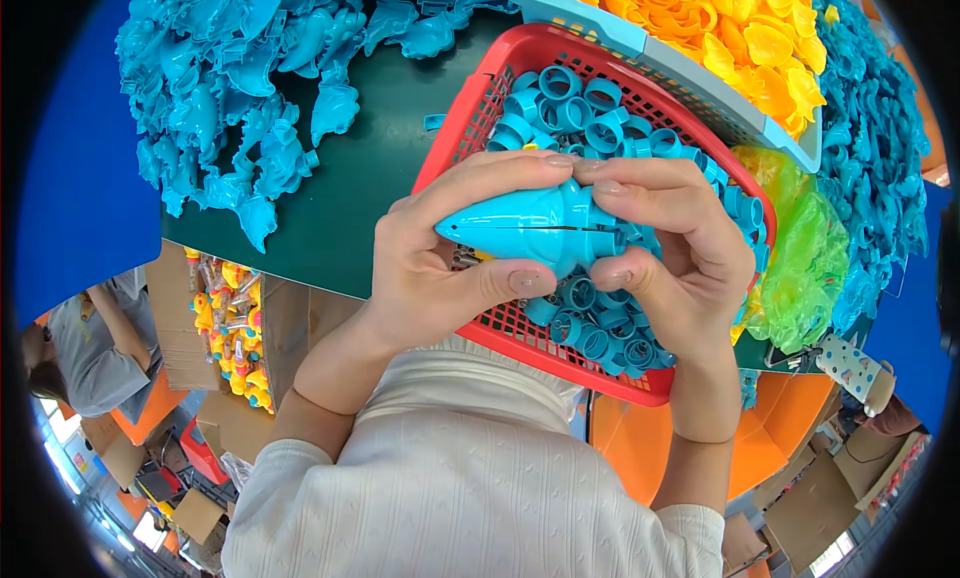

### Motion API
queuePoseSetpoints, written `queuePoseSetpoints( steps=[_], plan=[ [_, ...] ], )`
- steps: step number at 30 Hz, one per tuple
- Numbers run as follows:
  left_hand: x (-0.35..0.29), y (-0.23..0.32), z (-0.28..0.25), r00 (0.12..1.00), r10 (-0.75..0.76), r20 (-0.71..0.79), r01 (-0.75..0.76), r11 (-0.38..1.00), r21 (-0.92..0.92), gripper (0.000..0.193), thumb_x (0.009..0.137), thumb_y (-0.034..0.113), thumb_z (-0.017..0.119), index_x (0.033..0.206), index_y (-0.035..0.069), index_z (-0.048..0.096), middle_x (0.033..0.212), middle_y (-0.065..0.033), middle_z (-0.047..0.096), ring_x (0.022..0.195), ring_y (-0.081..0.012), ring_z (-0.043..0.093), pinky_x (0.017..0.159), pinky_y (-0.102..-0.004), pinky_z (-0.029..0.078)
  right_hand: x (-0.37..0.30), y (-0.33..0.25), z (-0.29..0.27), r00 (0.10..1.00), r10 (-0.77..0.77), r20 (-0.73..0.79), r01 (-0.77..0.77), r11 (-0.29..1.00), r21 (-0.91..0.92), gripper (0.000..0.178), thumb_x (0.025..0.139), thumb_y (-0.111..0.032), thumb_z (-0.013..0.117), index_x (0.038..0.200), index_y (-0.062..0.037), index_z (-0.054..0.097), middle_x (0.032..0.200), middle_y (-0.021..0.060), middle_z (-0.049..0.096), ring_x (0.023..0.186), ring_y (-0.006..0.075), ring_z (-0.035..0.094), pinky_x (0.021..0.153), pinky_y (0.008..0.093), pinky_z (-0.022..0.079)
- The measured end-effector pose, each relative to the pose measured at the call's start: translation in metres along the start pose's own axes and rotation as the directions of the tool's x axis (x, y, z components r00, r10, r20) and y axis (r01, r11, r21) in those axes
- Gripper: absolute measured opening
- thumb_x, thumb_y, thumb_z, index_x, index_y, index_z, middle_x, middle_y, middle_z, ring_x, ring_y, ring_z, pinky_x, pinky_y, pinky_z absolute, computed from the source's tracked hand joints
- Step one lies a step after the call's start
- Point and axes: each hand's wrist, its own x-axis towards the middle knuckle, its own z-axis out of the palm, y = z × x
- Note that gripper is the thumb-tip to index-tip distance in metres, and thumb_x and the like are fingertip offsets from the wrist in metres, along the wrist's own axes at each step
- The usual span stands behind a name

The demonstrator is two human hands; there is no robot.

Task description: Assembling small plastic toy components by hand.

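The shell (520, 216) I hold is glossy light blue; the latticed basket (640, 384) is red, its rings (575, 113) teal-blue. My dark green tabletop (350, 198) carries bright blue parts (230, 68) near its left edge, yellow-orange pieces (745, 38) in a grey-blue crate (690, 66), and a lime-green bag (800, 268) toward its right edge.

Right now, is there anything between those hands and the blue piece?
Nothing visible: the left hand and right hand both hold the blue piece directly. The red basket and its rings sit beneath, not between.
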Motion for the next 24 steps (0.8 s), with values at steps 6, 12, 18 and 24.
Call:
queuePoseSetpoints(
  steps=[6,12,18,24],
  plan=[
    [-0.003,-0.003,-0.003,0.999,0.000,0.044,0.002,0.999,-0.052,0.049,0.067,0.016,0.075,0.109,-0.001,0.057,0.110,-0.0154,0.058,0.104,-0.0253,0.055,0.088,-0.0347,0.044,0.001,-0.005,0.004,0.996,-0.078,-0.043,0.074,0.994,-0.077,0.034,0.062,-0.013,0.075,0.091,-0.0021,0.062,0.093,0.0117,0.063,0.085,0.0228,0.061,0.071,0.0301,0.048],
    [-0.003,-0.003,-0.008,0.987,0.106,0.118,-0.122,0.983,0.135,0.059,0.070,0.037,0.073,0.108,-0.005,0.055,0.109,-0.0259,0.055,0.101,-0.0331,0.055,0.087,-0.0411,0.045,0.001,-0.006,0.005,0.992,-0.116,-0.041,0.112,0.989,-0.094,0.032,0.063,-0.012,0.074,0.090,-0.0016,0.062,0.093,0.0123,0.064,0.085,0.0231,0.061,0.072,0.0299,0.048],
    [0.003,-0.001,0.000,0.991,0.110,0.076,-0.115,0.991,0.074,0.062,0.063,0.020,0.078,0.115,0.001,0.053,0.123,-0.0165,0.049,0.106,-0.0240,0.053,0.086,-0.0335,0.045,0.002,-0.004,0.011,0.985,0.055,-0.165,-0.016,0.973,0.230,0.026,0.077,-0.009,0.067,0.099,0.0002,0.057,0.089,0.0089,0.061,0.084,0.0156,0.058,0.072,0.0250,0.046],
    [0.000,-0.004,0.001,0.988,0.127,0.092,-0.140,0.978,0.155,0.077,0.061,0.041,0.079,0.118,0.001,0.045,0.118,-0.0239,0.045,0.109,-0.0263,0.049,0.088,-0.0353,0.043,0.002,-0.015,0.011,0.908,0.380,-0.176,-0.276,0.859,0.430,0.022,0.088,-0.018,0.056,0.097,0.0011,0.053,0.083,0.0050,0.058,0.072,0.0072,0.055,0.058,0.0205,0.047]
  ],
)
